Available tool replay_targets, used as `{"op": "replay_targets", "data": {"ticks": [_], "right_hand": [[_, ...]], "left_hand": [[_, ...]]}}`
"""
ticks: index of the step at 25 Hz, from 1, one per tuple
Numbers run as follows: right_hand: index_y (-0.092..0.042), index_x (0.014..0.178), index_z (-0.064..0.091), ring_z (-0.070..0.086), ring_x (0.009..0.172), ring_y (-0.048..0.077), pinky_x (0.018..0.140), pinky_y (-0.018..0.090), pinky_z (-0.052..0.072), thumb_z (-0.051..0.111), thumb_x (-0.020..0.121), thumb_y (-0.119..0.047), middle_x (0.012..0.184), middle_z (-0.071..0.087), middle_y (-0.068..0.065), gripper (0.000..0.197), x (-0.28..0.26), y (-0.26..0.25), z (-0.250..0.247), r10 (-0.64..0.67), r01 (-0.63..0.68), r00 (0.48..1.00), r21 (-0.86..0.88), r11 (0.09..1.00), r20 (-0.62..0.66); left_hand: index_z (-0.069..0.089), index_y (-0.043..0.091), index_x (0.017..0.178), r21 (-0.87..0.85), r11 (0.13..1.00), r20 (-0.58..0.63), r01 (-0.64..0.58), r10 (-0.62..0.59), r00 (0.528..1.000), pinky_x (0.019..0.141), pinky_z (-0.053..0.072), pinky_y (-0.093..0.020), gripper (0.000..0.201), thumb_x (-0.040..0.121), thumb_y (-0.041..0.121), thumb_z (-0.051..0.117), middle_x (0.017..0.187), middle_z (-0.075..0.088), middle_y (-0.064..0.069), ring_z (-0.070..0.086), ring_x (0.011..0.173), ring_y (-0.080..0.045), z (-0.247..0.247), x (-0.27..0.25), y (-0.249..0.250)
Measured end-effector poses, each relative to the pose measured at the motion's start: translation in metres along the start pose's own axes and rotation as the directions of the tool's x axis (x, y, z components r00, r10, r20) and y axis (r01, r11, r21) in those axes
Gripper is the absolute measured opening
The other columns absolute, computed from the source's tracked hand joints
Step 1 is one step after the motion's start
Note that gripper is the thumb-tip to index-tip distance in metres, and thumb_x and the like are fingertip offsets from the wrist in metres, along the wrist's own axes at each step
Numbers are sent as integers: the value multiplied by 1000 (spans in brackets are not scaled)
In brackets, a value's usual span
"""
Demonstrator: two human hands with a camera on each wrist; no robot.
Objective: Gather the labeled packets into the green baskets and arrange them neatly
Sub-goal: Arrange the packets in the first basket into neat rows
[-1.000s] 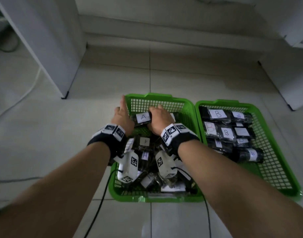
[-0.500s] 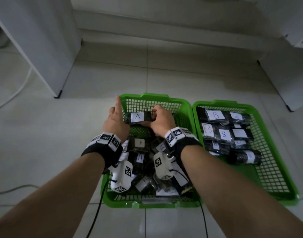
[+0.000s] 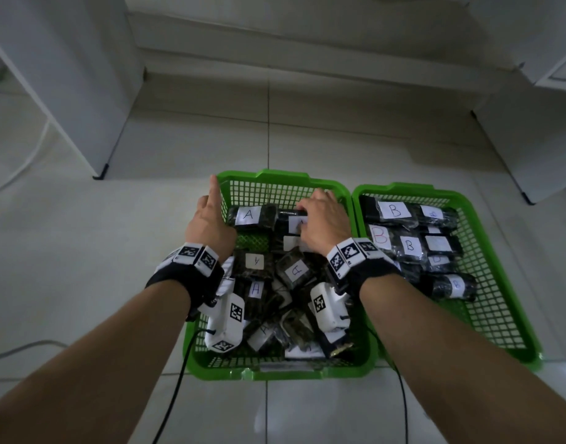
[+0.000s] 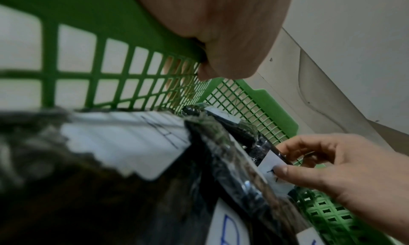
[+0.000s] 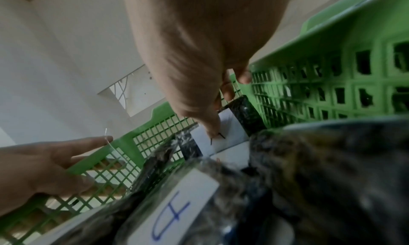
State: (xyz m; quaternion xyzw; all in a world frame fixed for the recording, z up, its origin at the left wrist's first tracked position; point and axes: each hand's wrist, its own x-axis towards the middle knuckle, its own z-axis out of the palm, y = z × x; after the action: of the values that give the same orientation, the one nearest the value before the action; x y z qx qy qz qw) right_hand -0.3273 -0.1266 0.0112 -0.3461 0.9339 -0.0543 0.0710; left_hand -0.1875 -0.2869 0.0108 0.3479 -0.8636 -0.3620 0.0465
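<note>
Two green baskets stand side by side on the floor. The left basket (image 3: 265, 176) holds a loose heap of dark packets labelled A (image 3: 255, 288). One A packet (image 3: 253, 216) lies flat at its far left. My right hand (image 3: 323, 219) pinches another A packet (image 3: 293, 224) beside it, with the thumb on its white label (image 5: 230, 131) and the fingers curled round its far edge (image 4: 272, 163). My left hand (image 3: 211, 216) rests on the basket's left rim, index finger straight, other fingers outside the mesh (image 5: 44, 161). The right basket (image 3: 400, 187) holds B packets (image 3: 409, 245) in rows.
A white cabinet (image 3: 67, 75) stands at the back left and another (image 3: 531, 139) at the right. A step runs along the far wall. Cables (image 3: 19, 350) lie on the tiled floor to the left, and my wrist cameras' leads trail over the near rim.
The A packet that both hands carried now lies at the basket's far left. My left hand has let it go and moved to the rim. My right hand has shifted right onto a second packet.
</note>
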Motion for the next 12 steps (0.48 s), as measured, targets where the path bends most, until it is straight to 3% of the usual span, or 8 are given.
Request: {"op": "replay_targets", "data": {"ticks": [3, 5, 8, 10, 12], "right_hand": [[-21, 102, 69, 50, 100, 16, 80, 29, 42, 76, 87, -21, 101, 65, -5, 16, 3, 5, -6, -43, 44, 995, 11, 999, -86], [-20, 95, 72, 52, 89, 16, 75, 26, 37, 73, 90, -19, 89, 68, -3, 5, 8, 3, -14, -51, 49, 992, -24, 999, -115], [-11, 88, 68, 62, 84, 21, 71, 27, 41, 64, 96, -9, 83, 63, 2, 8, 11, -6, -22, -43, 41, 997, -33, 999, -67], [-9, 84, 63, 61, 80, 19, 73, 28, 52, 68, 93, -9, 83, 59, 1, 10, 13, -17, -24, -71, 68, 991, -29, 997, -116], [-12, 89, 71, 62, 82, 15, 82, 28, 56, 77, 86, -13, 90, 67, -2, 7, 16, -32, -21, -102, 106, 994, 97, 990, -50]], "left_hand": [[-5, 25, 158, -1, 1000, 6, -7, 7, 1000, 84, 46, -30, 102, 81, -10, 52, 147, 39, -13, 56, 114, -32, 1, 1, -1], [-6, 24, 158, -3, 1000, 8, -4, 4, 1000, 85, 45, -30, 102, 82, -9, 54, 148, 38, -14, 56, 116, -32, 1, 1, -2], [-5, 24, 158, 0, 1000, 5, -12, 12, 1000, 87, 46, -30, 102, 82, -9, 55, 148, 39, -14, 56, 117, -32, 1, 0, -1], [-4, 23, 158, -8, 1000, 2, -15, 15, 1000, 87, 45, -30, 101, 82, -10, 54, 147, 40, -15, 55, 118, -33, 1, -1, -2], [-3, 22, 159, -21, 1000, -4, -21, 21, 1000, 92, 46, -34, 101, 81, -10, 53, 146, 41, -15, 54, 119, -34, 0, 1, -2]]}}
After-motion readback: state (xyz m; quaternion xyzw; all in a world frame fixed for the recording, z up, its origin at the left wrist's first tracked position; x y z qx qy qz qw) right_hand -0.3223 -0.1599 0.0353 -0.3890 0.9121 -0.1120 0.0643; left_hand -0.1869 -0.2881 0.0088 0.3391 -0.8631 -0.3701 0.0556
